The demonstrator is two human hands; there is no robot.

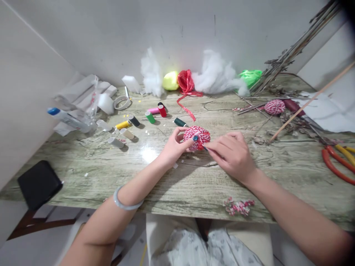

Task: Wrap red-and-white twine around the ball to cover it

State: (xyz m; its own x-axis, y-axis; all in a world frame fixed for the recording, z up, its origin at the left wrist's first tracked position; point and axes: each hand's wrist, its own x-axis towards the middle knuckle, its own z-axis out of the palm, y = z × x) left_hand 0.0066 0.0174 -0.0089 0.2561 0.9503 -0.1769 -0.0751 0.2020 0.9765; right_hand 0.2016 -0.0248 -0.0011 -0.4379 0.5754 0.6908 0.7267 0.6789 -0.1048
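Observation:
My left hand [179, 145] holds a red-and-white ball of twine [197, 133] above the middle of the table, with the thumb across its front. My right hand [231, 153] is closed in a pinch at the ball's lower right side. What sits between those fingertips is too small to make out. Just behind the ball lies a dark green thread spool [180, 122]. A red ribbon roll [185, 81] stands farther back, its loose tail reaching toward the ball. Near the front edge, below my right hand, rests a small pink-and-white cluster [238, 206].
Several thread spools, among them a red one [162, 110], lie left of centre. White stuffing [215, 74] stands along the wall. At right are orange-handled scissors [337, 164], a second twine ball [274, 107], dry twigs [294, 48] and a slanting stick [310, 103]. A black case [40, 184] sits front left.

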